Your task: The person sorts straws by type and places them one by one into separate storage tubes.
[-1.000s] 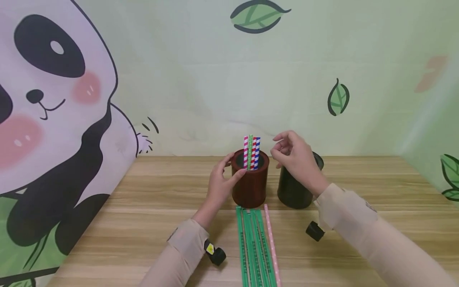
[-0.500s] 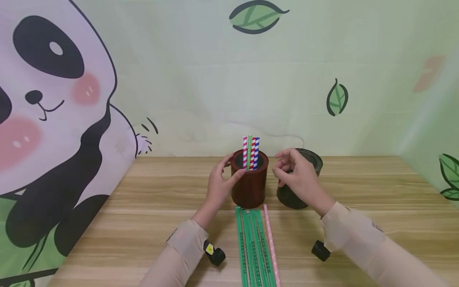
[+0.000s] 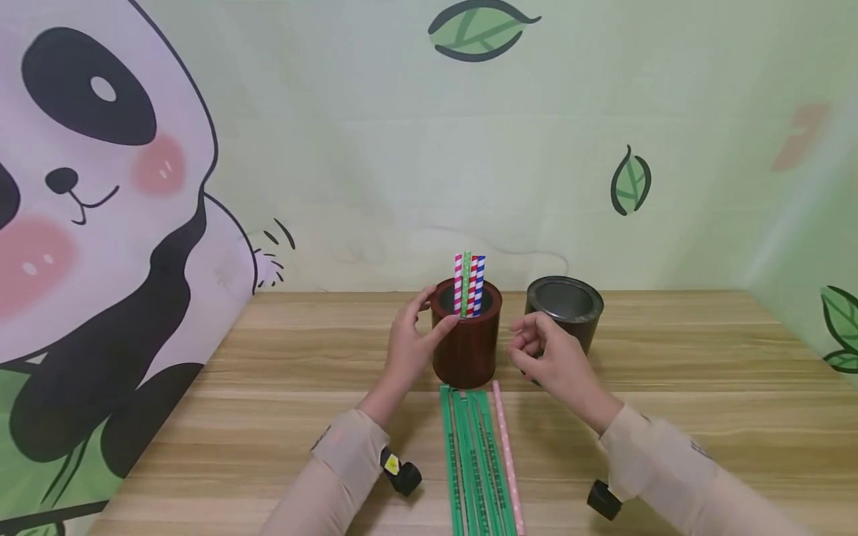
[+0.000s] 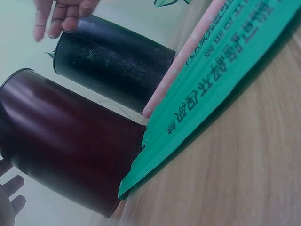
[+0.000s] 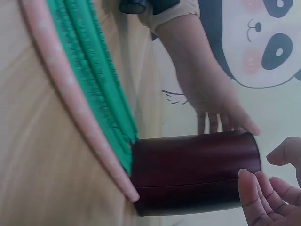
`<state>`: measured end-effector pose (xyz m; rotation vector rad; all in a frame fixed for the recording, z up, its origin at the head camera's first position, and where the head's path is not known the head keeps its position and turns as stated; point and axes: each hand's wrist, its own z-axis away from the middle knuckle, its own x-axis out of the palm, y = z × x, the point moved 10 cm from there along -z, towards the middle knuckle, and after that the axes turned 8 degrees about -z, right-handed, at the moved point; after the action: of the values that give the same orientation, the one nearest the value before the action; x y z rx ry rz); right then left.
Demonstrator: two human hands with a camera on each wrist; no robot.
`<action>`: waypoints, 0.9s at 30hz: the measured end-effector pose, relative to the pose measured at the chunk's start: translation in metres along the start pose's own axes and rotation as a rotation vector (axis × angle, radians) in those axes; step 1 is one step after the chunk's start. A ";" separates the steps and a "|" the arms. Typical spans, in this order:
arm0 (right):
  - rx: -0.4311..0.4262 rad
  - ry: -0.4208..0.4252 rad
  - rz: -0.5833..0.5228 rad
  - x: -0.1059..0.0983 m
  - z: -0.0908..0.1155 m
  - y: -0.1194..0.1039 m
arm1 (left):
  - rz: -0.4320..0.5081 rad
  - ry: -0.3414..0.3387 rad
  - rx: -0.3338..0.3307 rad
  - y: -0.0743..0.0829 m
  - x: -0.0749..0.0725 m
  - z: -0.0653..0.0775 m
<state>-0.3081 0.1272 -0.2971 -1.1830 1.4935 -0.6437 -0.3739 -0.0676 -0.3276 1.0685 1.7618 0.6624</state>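
My left hand [image 3: 414, 346] holds the dark red-brown cylindrical cup [image 3: 467, 361] from its left, thumb at the front rim and fingers along the far left side. Several paper straws [image 3: 469, 286] stand upright in this cup: striped pink, red and blue, plus a dotted green one. To the cup's right, my right hand [image 3: 556, 361] hovers with fingers loosely bent and nothing between them. It overlaps the front of a black cylindrical cup [image 3: 585, 333], whose lower part it hides. In the right wrist view, the right fingertips [image 5: 244, 174] appear close beside the brown cup's rim.
Flat green sleeves with printed lettering [image 3: 472, 461] lie side by side in front of the brown cup on the wooden table [image 3: 302, 447]. A pink straw with white stars [image 3: 507, 461] lies along their right edge. A panda-printed backdrop [image 3: 375, 149] rises behind.
My right hand has come down and toward me, from beside the straw tops to in front of the black cup, uncovering its opening. The left hand and brown cup have stayed put.
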 end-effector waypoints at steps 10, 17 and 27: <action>0.026 -0.048 0.029 0.013 0.012 0.021 | -0.002 0.000 -0.002 0.001 0.000 0.000; 0.053 -0.101 0.068 0.023 0.021 0.035 | -0.003 -0.002 -0.010 0.002 0.000 0.000; 0.190 -0.217 0.032 0.043 0.032 0.057 | 0.009 -0.008 -0.003 0.004 0.000 0.001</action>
<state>-0.2943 0.1148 -0.3727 -1.0452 1.2385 -0.6009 -0.3714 -0.0662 -0.3249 1.0761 1.7492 0.6652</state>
